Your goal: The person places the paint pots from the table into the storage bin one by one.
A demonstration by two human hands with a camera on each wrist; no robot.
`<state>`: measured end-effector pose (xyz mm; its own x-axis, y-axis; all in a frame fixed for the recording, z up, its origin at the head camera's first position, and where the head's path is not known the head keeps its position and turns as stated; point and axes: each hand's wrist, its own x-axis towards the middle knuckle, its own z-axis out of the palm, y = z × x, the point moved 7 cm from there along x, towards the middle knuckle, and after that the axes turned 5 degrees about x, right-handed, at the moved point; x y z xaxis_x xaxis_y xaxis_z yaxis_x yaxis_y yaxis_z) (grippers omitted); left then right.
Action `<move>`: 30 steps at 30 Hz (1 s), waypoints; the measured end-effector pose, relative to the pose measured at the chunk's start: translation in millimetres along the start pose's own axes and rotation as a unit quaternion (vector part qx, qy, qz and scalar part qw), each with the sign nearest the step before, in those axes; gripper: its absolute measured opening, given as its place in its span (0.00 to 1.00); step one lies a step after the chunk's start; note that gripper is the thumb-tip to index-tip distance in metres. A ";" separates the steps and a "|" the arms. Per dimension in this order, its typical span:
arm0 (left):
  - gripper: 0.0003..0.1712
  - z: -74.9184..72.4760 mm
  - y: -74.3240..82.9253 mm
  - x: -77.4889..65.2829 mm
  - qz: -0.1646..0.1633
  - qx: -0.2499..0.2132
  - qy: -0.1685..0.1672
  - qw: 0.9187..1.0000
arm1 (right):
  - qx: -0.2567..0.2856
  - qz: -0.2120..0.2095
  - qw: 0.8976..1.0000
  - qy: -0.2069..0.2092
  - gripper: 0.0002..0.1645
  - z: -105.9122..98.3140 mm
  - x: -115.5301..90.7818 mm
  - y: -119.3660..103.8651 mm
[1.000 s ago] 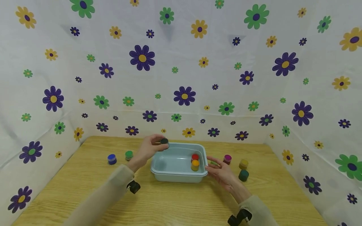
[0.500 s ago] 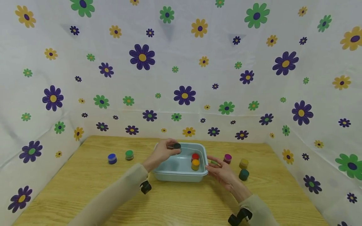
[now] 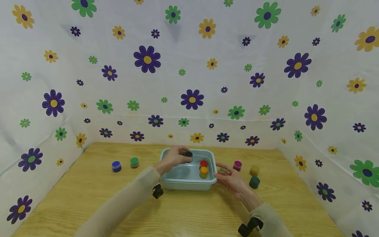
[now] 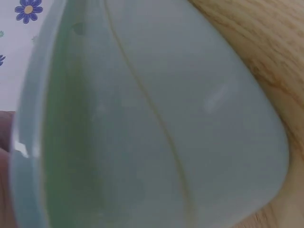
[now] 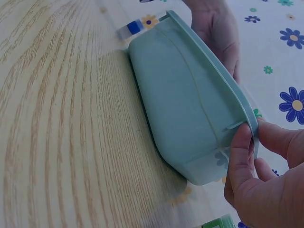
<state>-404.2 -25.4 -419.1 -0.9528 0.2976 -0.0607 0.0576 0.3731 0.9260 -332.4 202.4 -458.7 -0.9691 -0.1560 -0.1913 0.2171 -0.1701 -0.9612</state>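
Note:
A light blue plastic basin [image 3: 186, 186] stands mid-table. Inside it, at the right end, sit a red paint jar [image 3: 203, 163] and an orange-lidded paint jar [image 3: 203, 172]. My left hand [image 3: 172, 158] pinches a black-lidded paint jar [image 3: 188, 155] over the basin's inside; whether it touches the bottom cannot be told. My right hand [image 3: 235, 183] grips the basin's right rim, thumb above and fingers beneath, as the right wrist view shows with the hand [image 5: 270, 185]. The basin's outer wall [image 4: 213, 104] fills most of the left wrist view, hiding the black jar there.
Left of the basin stand a blue jar [image 3: 116, 166] and a green jar [image 3: 134, 162]. To the right are a magenta jar [image 3: 237, 165], a yellow jar [image 3: 254, 170] and a dark green jar [image 3: 254, 182]. A light green jar [image 3: 223, 170] is partly hidden behind my right fingers.
My left hand has carried the black-lidded jar rightward from the basin's back left rim to over its middle, and slightly down. The right hand stays on the rim.

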 end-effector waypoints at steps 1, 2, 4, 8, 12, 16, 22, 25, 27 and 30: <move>0.21 1.2 -0.7 0.8 0.000 0.004 -0.002 1.000 | 0.000 0.000 1.000 -0.001 0.36 0.1 -0.2 -0.1; 0.21 2.6 -1.7 1.6 0.000 0.010 -0.005 1.000 | 0.000 -0.002 1.000 -0.002 0.36 0.3 -0.5 -0.2; 0.21 5.4 -3.1 3.2 0.002 0.019 -0.013 1.000 | 0.001 -0.002 1.000 -0.002 0.36 0.4 -0.6 -0.4; 0.18 10.7 -5.9 6.8 -0.006 0.020 -0.033 0.999 | 0.001 -0.004 1.000 -0.003 0.36 0.6 -0.6 -0.8; 0.18 14.9 -3.2 9.2 -0.012 0.025 -0.053 0.998 | 0.000 -0.004 1.000 0.000 0.35 -0.3 -0.2 -1.3; 0.19 18.5 1.8 10.6 -0.014 0.034 -0.066 0.997 | -0.001 -0.005 1.000 -0.002 0.35 -0.6 -0.4 -1.6; 0.22 25.2 2.8 13.2 -0.019 0.025 -0.084 0.996 | 0.000 -0.004 1.000 0.001 0.35 -0.9 -0.7 -1.3; 0.23 26.4 -3.8 15.6 -0.028 0.020 -0.083 0.996 | -0.002 -0.002 1.000 -0.003 0.36 0.4 -0.6 -0.7; 0.22 27.0 -8.4 16.5 -0.034 0.024 -0.082 0.996 | -0.005 -0.001 1.000 -0.003 0.36 0.8 -0.6 -0.2; 0.23 28.4 -14.5 17.2 -0.046 0.034 -0.083 0.995 | -0.009 0.004 1.000 0.004 0.35 0.0 -0.9 1.1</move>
<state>-413.0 -0.8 -444.2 -0.8928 0.3986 -0.2099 -0.0018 0.4628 0.8865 -331.3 202.3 -459.6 -0.9682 -0.1495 -0.2006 0.2230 -0.1519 -0.9629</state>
